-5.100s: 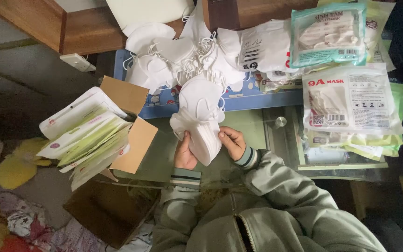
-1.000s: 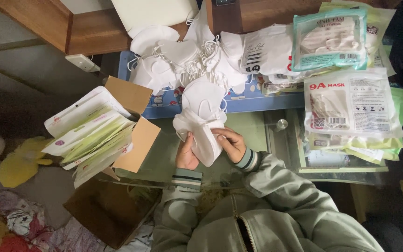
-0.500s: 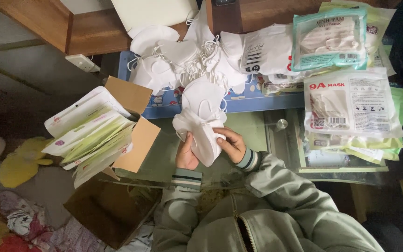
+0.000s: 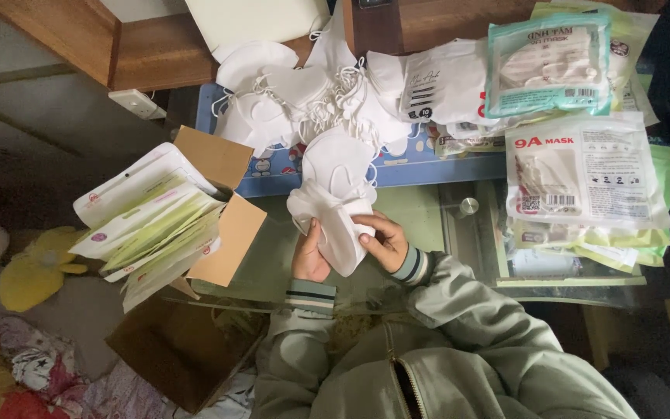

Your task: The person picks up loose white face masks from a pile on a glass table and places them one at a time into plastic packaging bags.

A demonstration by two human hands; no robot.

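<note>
My left hand (image 4: pixel 308 256) and my right hand (image 4: pixel 384 240) both grip a small stack of folded white face masks (image 4: pixel 333 219) held over the glass table (image 4: pixel 420 213). My left fingers clamp the stack's left edge, and my right thumb presses on its right side. Just beyond the stack lies a loose heap of white masks (image 4: pixel 316 101) with ear loops tangled together, spread on a blue mat (image 4: pixel 428 167).
An open cardboard box (image 4: pixel 219 206) full of flat mask pouches (image 4: pixel 145 221) stands at the left. Sealed mask packs (image 4: pixel 583 174) are piled at the right, a teal one (image 4: pixel 548 66) on top. A wooden shelf (image 4: pixel 110 46) is at the back; toys lie on the floor (image 4: pixel 36 271).
The mask stack has stayed between my hands; my right hand shifted a little along its right side and the stack has tilted slightly. Everything else is where it was.
</note>
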